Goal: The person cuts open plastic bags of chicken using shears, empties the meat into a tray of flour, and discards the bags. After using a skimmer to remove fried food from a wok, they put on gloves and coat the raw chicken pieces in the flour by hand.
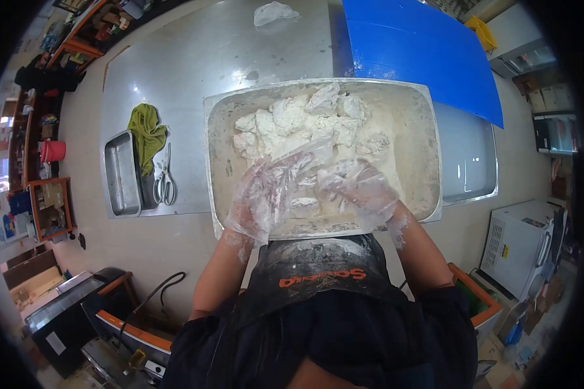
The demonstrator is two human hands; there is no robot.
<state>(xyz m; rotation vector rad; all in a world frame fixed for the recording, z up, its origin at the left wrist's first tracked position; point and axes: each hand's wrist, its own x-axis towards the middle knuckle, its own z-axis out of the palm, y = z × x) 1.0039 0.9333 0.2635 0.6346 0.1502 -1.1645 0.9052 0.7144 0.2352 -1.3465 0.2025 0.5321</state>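
A large metal tray (414, 117) holds white flour and a heap of flour-coated pieces (292, 117). Both my hands wear clear plastic gloves dusted with flour. Over the tray's left front part is my left hand (266, 188), its fingers angled inward; glare and loose plastic blur them. Opposite it, my right hand (360, 188) is over the front middle with its fingers bent. Whether either hand holds a piece cannot be made out. A small coated piece (305, 203) lies between the hands near the tray's front.
Left of the tray are a green cloth (147, 135), scissors (165, 181) and a small metal pan (122, 175). A blue board (422, 55) lies at the back right, partly over a sink-like basin (467, 159). Crumpled plastic (274, 14) sits at the back.
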